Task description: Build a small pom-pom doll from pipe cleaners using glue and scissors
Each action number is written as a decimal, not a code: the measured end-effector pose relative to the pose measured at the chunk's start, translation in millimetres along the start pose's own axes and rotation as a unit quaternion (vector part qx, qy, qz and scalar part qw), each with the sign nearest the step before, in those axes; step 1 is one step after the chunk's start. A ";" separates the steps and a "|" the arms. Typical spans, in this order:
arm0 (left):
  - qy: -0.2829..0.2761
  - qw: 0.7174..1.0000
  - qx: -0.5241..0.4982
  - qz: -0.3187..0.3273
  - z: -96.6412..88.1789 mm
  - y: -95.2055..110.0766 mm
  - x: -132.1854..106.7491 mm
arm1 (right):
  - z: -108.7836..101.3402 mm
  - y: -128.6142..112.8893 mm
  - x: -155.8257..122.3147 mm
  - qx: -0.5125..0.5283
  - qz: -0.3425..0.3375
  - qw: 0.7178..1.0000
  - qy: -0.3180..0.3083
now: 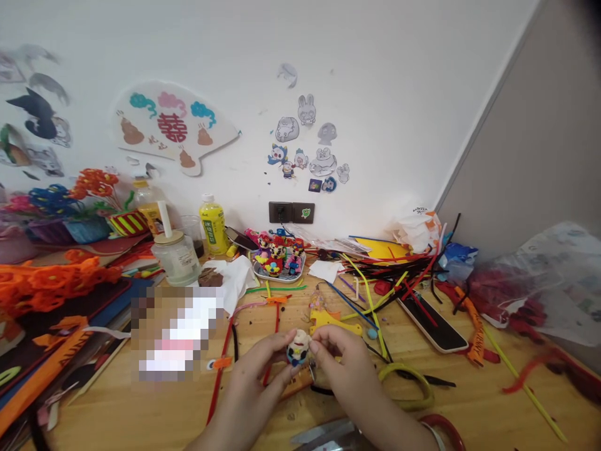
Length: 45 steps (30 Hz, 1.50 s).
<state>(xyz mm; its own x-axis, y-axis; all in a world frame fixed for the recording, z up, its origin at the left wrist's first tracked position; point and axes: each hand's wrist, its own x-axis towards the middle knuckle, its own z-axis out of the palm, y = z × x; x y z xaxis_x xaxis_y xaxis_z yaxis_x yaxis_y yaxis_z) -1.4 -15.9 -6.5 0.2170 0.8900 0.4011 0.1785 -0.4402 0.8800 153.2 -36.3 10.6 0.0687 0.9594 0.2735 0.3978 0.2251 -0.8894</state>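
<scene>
A small figurine [299,347], with a cream-white top and a black, blue and white lower part, is held over the middle of the table. The fingers and thumb of my left hand [263,366] are closed round its left side. From the right, my right hand [342,357] pinches at its upper edge with thumb and forefinger; whether a tiny piece sits between those fingertips is hidden. Just behind the hands lies a yellow flat piece [335,322]. Red scissors handles [444,429] show by my right wrist, with the blades partly under the forearm.
A tray [279,275] with several colourful figurines stands at the back. Pipe cleaners [375,269] pile up behind right, near a phone [432,322]. To the left are a glass jar [176,260], a yellow bottle [213,225] and orange fuzzy flowers [51,279]. A plastic bag [539,282] lies right.
</scene>
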 end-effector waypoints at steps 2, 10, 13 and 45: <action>-0.006 1.000 -0.024 -0.015 -0.3 0.5 0.8 | -0.4 0.5 1.6 0.022 0.013 1.000 -0.009; -0.043 0.972 -0.195 -0.125 0.1 1.0 7.1 | -3.6 6.9 8.9 0.122 0.054 0.988 -0.076; -0.035 0.966 -0.215 -0.141 0.3 0.7 7.6 | -3.6 7.1 10.4 0.108 0.054 0.990 -0.070; -0.041 0.968 -0.196 -0.152 2.3 0.4 6.2 | 6.4 12.0 -1.8 -0.105 -0.086 0.990 -0.046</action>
<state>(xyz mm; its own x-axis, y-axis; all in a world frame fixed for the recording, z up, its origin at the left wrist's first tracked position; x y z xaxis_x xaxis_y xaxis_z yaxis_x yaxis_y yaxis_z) 2.2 -10.9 -4.2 0.2906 0.9514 0.1020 -0.1278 -0.0670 0.9895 152.0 -34.2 -2.9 -0.0961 0.9232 0.3722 0.5785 0.3561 -0.7339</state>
